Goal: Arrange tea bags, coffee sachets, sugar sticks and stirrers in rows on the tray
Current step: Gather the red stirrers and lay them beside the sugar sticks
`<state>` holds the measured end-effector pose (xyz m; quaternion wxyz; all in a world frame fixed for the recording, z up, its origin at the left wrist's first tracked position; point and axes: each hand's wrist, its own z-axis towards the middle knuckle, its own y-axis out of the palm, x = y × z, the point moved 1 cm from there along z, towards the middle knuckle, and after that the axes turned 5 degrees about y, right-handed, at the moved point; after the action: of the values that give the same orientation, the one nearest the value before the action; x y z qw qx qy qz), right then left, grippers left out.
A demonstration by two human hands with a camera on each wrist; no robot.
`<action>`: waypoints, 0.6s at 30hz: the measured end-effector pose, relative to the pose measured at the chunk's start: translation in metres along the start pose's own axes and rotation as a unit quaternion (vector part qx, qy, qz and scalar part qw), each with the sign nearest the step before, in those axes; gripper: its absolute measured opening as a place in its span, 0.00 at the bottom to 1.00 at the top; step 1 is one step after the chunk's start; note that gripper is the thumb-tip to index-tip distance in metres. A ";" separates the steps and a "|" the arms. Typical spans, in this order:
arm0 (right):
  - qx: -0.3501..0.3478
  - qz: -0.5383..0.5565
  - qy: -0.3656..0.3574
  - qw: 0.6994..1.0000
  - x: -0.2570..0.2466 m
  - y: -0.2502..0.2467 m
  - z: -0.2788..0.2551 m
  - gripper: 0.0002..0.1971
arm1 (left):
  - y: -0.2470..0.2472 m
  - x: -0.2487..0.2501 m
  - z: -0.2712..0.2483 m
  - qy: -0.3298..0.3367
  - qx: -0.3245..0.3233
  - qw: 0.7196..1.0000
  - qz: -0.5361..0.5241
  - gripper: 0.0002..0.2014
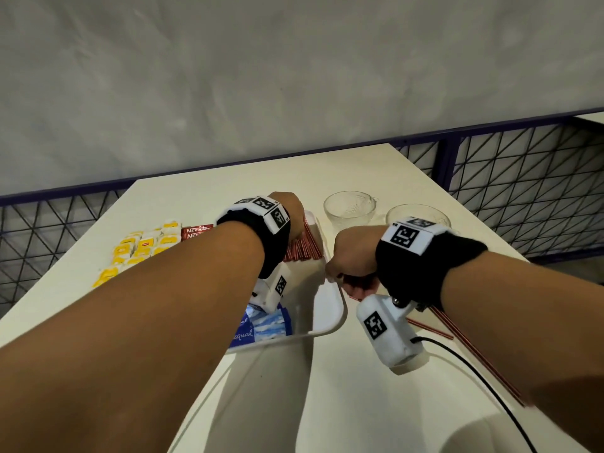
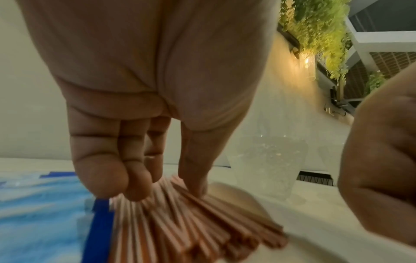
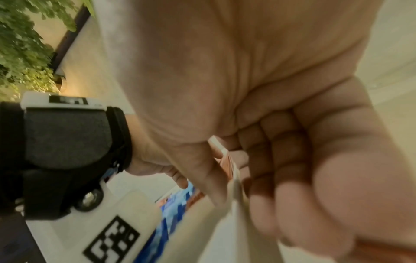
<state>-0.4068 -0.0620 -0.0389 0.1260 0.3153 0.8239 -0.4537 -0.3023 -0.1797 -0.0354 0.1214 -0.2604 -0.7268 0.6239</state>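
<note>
A white tray (image 1: 330, 322) lies mid-table. Red-and-white stirrers (image 1: 304, 246) lie fanned in its far right part, and my left hand (image 1: 291, 210) is over them. In the left wrist view the left fingertips (image 2: 135, 192) and thumb rest on top of the fanned stirrers (image 2: 180, 222). Blue sugar sachets (image 1: 264, 325) lie in the tray's near part. My right hand (image 1: 349, 266) hovers at the tray's right rim, its fingers curled round a small bundle of stirrers (image 1: 358, 282). Yellow tea bags (image 1: 140, 246) and red coffee sachets (image 1: 196, 232) lie left of my left arm, which hides their footing.
Two glass cups (image 1: 349, 209) (image 1: 415, 214) stand behind the right hand. Loose stirrers (image 1: 457, 335) lie on the table under my right forearm. A black cable (image 1: 474, 371) trails from the right wrist camera. A mesh railing runs beyond the table's far and side edges.
</note>
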 end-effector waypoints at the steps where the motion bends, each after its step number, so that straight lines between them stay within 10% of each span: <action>1: 0.019 -0.005 -0.009 1.000 0.001 -0.006 -0.004 0.11 | -0.007 0.002 -0.006 0.011 0.013 1.000 -0.002 0.16; 9: 0.179 -0.138 0.031 0.974 0.071 -0.075 -0.070 0.10 | -0.051 0.077 -0.093 0.195 0.077 0.969 -0.133 0.07; 13: 0.174 -0.168 0.125 0.962 0.121 -0.069 -0.093 0.14 | -0.030 0.129 -0.106 0.308 0.018 0.951 0.016 0.13; 18: 0.116 -0.165 0.151 0.968 0.147 -0.046 -0.108 0.16 | -0.005 0.160 -0.114 0.298 -0.032 0.935 0.189 0.06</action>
<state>-0.5408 0.0689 -0.0204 -0.1139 0.2527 0.8157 -0.5078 -0.3803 0.0007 -0.0328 0.2039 -0.5701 -0.6143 0.5060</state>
